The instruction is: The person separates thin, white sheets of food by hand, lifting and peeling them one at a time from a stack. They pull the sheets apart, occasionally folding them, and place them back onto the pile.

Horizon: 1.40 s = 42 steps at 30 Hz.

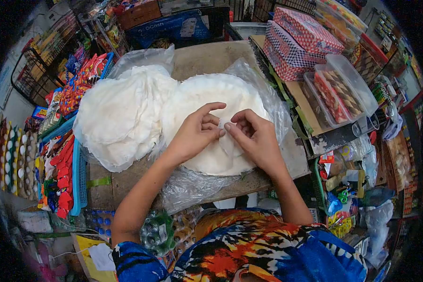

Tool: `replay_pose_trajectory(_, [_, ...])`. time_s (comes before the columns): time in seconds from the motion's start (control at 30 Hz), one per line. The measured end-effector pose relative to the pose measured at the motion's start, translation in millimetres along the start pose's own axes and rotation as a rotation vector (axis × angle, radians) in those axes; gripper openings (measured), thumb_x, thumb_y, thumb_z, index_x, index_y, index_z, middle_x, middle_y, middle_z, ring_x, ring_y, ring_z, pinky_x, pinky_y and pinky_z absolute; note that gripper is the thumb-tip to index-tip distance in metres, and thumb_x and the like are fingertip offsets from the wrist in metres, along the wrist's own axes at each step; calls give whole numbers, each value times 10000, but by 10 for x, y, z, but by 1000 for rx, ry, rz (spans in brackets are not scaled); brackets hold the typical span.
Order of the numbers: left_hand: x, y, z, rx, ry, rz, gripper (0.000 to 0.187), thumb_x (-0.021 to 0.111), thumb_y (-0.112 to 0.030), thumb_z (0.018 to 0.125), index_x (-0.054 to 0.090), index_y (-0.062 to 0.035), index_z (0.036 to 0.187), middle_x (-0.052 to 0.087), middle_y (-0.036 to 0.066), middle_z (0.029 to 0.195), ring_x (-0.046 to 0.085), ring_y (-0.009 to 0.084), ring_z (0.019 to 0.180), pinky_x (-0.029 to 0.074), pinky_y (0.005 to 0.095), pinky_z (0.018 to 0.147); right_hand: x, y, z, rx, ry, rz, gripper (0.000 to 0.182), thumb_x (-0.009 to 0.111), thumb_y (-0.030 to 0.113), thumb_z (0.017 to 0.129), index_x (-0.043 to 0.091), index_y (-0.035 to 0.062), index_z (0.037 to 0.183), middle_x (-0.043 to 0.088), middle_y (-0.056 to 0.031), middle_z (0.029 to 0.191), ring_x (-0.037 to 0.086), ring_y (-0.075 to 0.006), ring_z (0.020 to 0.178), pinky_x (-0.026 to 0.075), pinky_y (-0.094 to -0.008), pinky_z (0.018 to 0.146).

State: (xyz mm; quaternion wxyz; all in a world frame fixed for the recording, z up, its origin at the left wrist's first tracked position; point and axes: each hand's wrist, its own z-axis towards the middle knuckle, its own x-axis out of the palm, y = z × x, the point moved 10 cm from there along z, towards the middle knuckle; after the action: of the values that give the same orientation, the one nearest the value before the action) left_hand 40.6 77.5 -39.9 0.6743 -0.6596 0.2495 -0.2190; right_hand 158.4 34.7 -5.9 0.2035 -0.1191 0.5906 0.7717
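Note:
Two piles of thin, round white wrappers lie side by side on the table. Over the right pile [207, 96], both hands come together near its middle. My left hand [197, 131] has its thumb and curled fingers closed at a thin raised piece of wrapper [228, 146], its index finger reaching out above. From the other side, my right hand [258, 141] pinches the same thin piece between thumb and fingers. The left pile [120, 117] is taller, with ragged, layered edges, and no hand touches it. Clear plastic [188, 188] sticks out from under the right pile.
A blue basket [81, 174] of packaged snacks borders the table [207, 58] on the left, with egg trays [14, 155] beyond. Checkered boxes [301, 44] and clear tubs of wafer sticks [340, 91] stand at right. A green basket [320, 183] sits below them.

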Motion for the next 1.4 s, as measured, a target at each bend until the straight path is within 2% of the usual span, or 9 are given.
replay_pose_trajectory(0.2, [17, -28, -22, -60, 24, -107, 483, 573, -31, 887, 428, -65, 1347, 580, 44, 948, 567, 94, 816, 491, 242, 738, 88, 42, -16, -73, 53, -102, 300, 727, 206, 769, 562, 22, 938, 590, -93, 658, 585, -174, 585, 474, -298, 566])
replay_pose_trajectory(0.43, [102, -98, -37, -7, 81, -16, 561, 628, -36, 854, 401, -73, 1366, 572, 59, 1028, 566, 116, 905, 484, 255, 816, 78, -37, -9, -3, 90, 84, 321, 677, 108, 786, 509, 32, 1050, 635, -125, 734, 653, -215, 668, 502, -321, 610])
replay_pose_trajectory(0.6, [85, -164, -36, 47, 87, -41, 567, 631, -7, 839, 407, -57, 1358, 582, 86, 1054, 579, 130, 950, 488, 264, 849, 54, 8, -2, -4, 89, 71, 349, 677, 140, 809, 502, 38, 1093, 623, -120, 722, 642, -208, 655, 494, -313, 599])
replay_pose_trajectory(0.77, [51, -94, -14, -36, 63, -147, 518, 603, 16, 846, 436, -36, 1333, 600, 134, 1093, 613, 155, 959, 506, 277, 853, 55, 12, -11, 15, 93, 62, 379, 674, 194, 835, 494, 48, 1136, 600, -111, 708, 624, -199, 642, 485, -312, 593])
replay_pose_trajectory(1.07, [71, -132, -24, -25, 56, -36, 529, 664, 15, 804, 460, -16, 1290, 601, 101, 1049, 621, 136, 934, 515, 260, 822, 58, 4, -13, 33, 109, 97, 352, 593, 206, 896, 465, 39, 1178, 605, -138, 724, 623, -218, 637, 474, -327, 581])
replay_pose_trajectory(1.13, [70, -129, -22, -30, 53, -44, 541, 670, 19, 796, 458, -19, 1292, 600, 100, 1047, 621, 136, 931, 514, 258, 823, 68, -12, -24, 61, 96, 167, 308, 562, 148, 916, 480, 39, 1193, 583, -44, 729, 513, -78, 662, 404, -231, 598])
replay_pose_trajectory(1.17, [67, -124, -22, -34, 51, -51, 554, 676, 23, 788, 457, -21, 1294, 598, 98, 1046, 622, 135, 928, 513, 256, 823, 68, -24, -21, 63, 96, 168, 308, 562, 148, 916, 480, 39, 1193, 583, -44, 729, 513, -78, 662, 404, -231, 598])
replay_pose_trajectory(1.23, [83, -134, -23, -28, 53, -40, 541, 674, 18, 790, 456, -10, 1285, 597, 103, 1036, 624, 135, 908, 511, 252, 807, 79, -9, -11, 23, 115, 134, 319, 544, 183, 926, 457, 28, 1190, 619, -153, 739, 636, -229, 656, 475, -335, 584])
replay_pose_trajectory(1.4, [98, -168, -34, 7, 62, 7, 529, 671, 7, 795, 452, 1, 1277, 590, 105, 1032, 622, 134, 895, 507, 249, 796, 74, -1, -11, 38, 108, 134, 324, 541, 195, 929, 456, 30, 1195, 621, -150, 733, 638, -227, 660, 476, -338, 586])
